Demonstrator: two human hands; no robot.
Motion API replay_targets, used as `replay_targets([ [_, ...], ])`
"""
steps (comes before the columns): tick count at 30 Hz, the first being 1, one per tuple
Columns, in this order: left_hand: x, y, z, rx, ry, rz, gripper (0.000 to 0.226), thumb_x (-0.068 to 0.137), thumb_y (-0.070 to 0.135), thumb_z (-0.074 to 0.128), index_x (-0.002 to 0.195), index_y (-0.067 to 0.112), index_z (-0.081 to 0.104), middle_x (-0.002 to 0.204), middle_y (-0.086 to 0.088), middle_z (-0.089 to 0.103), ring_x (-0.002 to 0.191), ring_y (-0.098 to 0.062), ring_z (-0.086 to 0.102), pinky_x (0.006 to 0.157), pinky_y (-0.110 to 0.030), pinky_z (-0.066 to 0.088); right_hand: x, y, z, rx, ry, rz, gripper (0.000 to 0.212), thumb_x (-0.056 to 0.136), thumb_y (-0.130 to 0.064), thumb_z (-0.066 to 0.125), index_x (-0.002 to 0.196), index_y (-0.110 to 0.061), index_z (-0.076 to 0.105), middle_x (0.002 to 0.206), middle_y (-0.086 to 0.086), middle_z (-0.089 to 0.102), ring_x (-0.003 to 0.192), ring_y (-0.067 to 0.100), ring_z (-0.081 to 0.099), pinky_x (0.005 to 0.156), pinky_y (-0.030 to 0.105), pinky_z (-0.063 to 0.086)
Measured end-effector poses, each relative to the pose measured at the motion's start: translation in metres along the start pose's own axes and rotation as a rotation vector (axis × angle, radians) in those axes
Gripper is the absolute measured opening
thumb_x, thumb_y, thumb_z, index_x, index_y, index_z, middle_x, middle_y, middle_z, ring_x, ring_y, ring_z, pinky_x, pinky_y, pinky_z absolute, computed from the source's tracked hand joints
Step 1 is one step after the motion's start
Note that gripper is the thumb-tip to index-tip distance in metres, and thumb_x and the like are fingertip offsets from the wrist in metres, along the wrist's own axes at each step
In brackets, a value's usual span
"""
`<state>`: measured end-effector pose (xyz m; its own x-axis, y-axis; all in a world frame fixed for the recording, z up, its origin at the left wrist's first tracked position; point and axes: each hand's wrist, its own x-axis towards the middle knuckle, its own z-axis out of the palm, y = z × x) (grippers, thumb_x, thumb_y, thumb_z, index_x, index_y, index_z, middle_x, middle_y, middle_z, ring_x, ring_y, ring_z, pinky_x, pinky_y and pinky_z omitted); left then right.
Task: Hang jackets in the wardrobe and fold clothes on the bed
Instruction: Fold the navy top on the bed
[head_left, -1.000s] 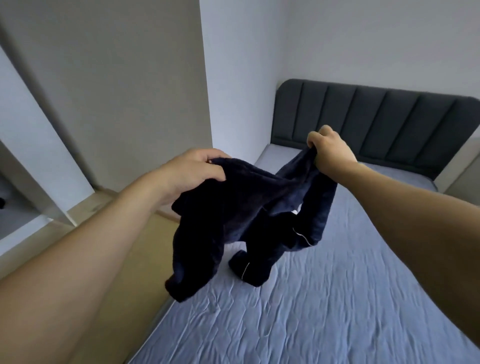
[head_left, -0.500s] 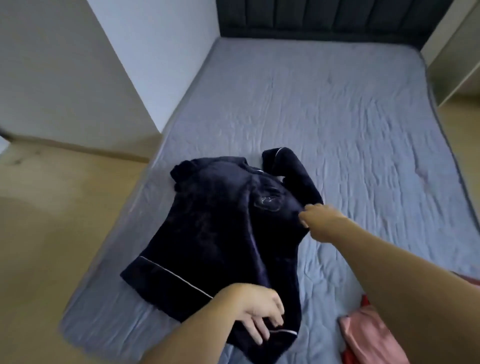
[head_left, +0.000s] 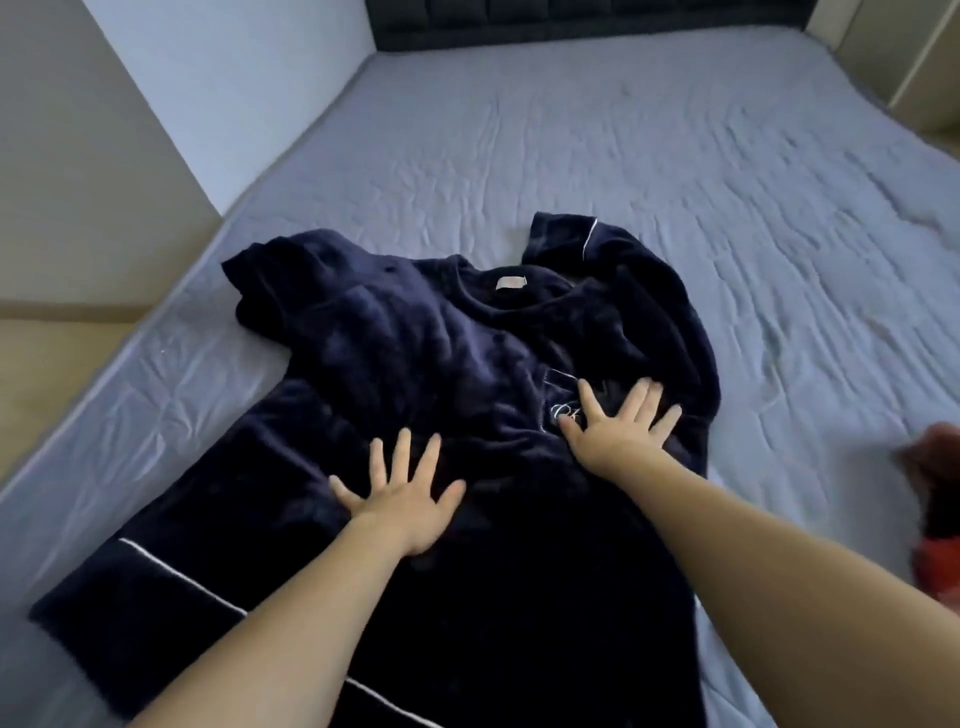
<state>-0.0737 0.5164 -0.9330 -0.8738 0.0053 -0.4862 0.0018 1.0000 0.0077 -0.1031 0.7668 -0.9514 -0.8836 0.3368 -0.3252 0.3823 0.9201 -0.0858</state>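
A dark navy velvet top (head_left: 415, 353) with thin white piping lies spread front-up on the bed (head_left: 649, 171), its neck towards the headboard. One sleeve is folded back at the upper right, the other bunched at the upper left. My left hand (head_left: 400, 499) presses flat on the middle of the top with fingers spread. My right hand (head_left: 618, 421) lies flat with spread fingers over the small embroidered chest pocket.
A grey-blue wrinkled sheet covers the mattress. The dark padded headboard (head_left: 571, 21) stands at the far end. Red and pink clothes (head_left: 935, 519) lie blurred at the right edge. A white wall (head_left: 234, 78) and wooden floor (head_left: 47, 364) border the bed's left side.
A second ago both hands held the top up in the air. It was then laid on the bed, and both hands now press flat on its middle instead of gripping its edges.
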Motion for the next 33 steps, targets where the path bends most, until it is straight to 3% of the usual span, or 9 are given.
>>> replay_targets([
  [2, 0.011, 0.005, 0.01, 0.089, -0.005, -0.039, 0.076, 0.089, 0.074, 0.014, 0.149, 0.043, -0.018, 0.16, 0.004, -0.027, 0.147, -0.035, -0.021, 0.101, -0.081, 0.003, 0.006, 0.0, 0.015, -0.026, 0.097, -0.015, 0.072, 0.086, -0.077, 0.009, 0.15, -0.046, -0.004, 0.153, 0.032, -0.02, 0.14, 0.044, -0.026, 0.105, 0.064, -0.021],
  [5, 0.026, 0.024, -0.032, 0.19, -0.041, -0.051, 0.074, 0.088, 0.057, 0.034, 0.153, 0.032, 0.01, 0.16, -0.009, 0.005, 0.14, -0.045, 0.021, 0.101, -0.069, 0.032, 0.011, 0.004, 0.005, 0.01, 0.155, -0.032, 0.074, 0.08, -0.084, 0.014, 0.146, -0.051, 0.014, 0.154, 0.025, 0.007, 0.142, 0.042, -0.001, 0.11, 0.063, -0.007],
  [9, 0.011, 0.061, -0.078, 0.246, 0.162, 0.084, 0.038, 0.082, 0.024, 0.043, 0.115, 0.016, 0.059, 0.125, -0.008, 0.058, 0.103, -0.03, 0.057, 0.09, -0.04, 0.048, 0.01, 0.031, -0.04, 0.15, 0.165, -0.058, 0.069, 0.083, -0.072, 0.04, 0.143, -0.04, 0.027, 0.144, 0.011, 0.031, 0.133, 0.035, 0.029, 0.108, 0.05, 0.022],
  [13, 0.025, 0.111, -0.093, -0.158, 0.319, 0.356, 0.028, 0.086, 0.015, 0.039, 0.111, 0.014, 0.051, 0.124, -0.009, 0.048, 0.111, -0.031, 0.047, 0.093, -0.042, 0.044, 0.032, 0.076, -0.099, 0.502, 0.245, 0.042, 0.064, 0.085, -0.039, 0.057, 0.141, -0.017, 0.035, 0.14, 0.015, 0.038, 0.126, 0.034, 0.041, 0.1, 0.04, 0.038],
  [18, 0.092, 0.181, -0.108, -0.533, 0.345, 0.422, 0.042, 0.092, 0.017, 0.037, 0.133, 0.021, 0.043, 0.143, -0.005, 0.036, 0.127, -0.029, 0.035, 0.101, -0.044, 0.037, 0.081, 0.102, -0.121, 0.592, 0.198, 0.073, 0.079, 0.084, -0.04, 0.062, 0.149, -0.012, 0.027, 0.148, 0.015, 0.034, 0.127, 0.034, 0.044, 0.101, 0.045, 0.044],
  [21, 0.133, 0.208, -0.073, -0.365, 0.228, 0.246, 0.058, 0.099, 0.048, 0.023, 0.154, 0.038, 0.009, 0.164, 0.002, 0.0, 0.149, -0.029, -0.005, 0.111, -0.068, 0.002, 0.121, 0.094, -0.12, 0.506, 0.257, -0.016, 0.089, 0.079, -0.054, 0.064, 0.148, -0.012, 0.027, 0.148, 0.014, 0.036, 0.13, 0.033, 0.042, 0.099, 0.042, 0.042],
  [25, 0.165, 0.218, -0.018, -0.041, 0.519, 0.191, 0.066, 0.093, 0.057, 0.009, 0.154, 0.035, -0.005, 0.164, -0.004, -0.01, 0.147, -0.034, -0.019, 0.094, -0.077, -0.021, 0.175, 0.057, -0.125, 0.503, 0.255, -0.131, 0.107, 0.063, -0.071, 0.072, 0.144, -0.013, 0.034, 0.141, 0.011, 0.045, 0.127, 0.031, 0.047, 0.095, 0.037, 0.043],
  [28, 0.17, 0.216, -0.016, -0.029, 0.552, 0.185, 0.067, 0.091, 0.057, 0.006, 0.153, 0.036, -0.006, 0.164, -0.005, -0.009, 0.147, -0.033, -0.019, 0.093, -0.076, -0.023, 0.203, 0.037, -0.128, 0.389, 0.267, -0.129, 0.048, 0.081, -0.035, 0.069, 0.116, -0.007, 0.054, 0.117, 0.015, 0.061, 0.098, 0.03, 0.057, 0.081, 0.033, 0.047],
  [33, 0.162, 0.213, -0.022, -0.039, 0.493, 0.189, 0.064, 0.095, 0.057, 0.009, 0.153, 0.036, -0.008, 0.163, -0.003, -0.012, 0.147, -0.033, -0.02, 0.099, -0.077, -0.016, 0.188, 0.084, -0.166, 1.2, 0.39, 0.194, 0.038, 0.089, -0.009, 0.047, 0.126, 0.0, 0.05, 0.091, 0.009, 0.053, 0.08, 0.024, 0.054, 0.069, 0.032, 0.046],
])
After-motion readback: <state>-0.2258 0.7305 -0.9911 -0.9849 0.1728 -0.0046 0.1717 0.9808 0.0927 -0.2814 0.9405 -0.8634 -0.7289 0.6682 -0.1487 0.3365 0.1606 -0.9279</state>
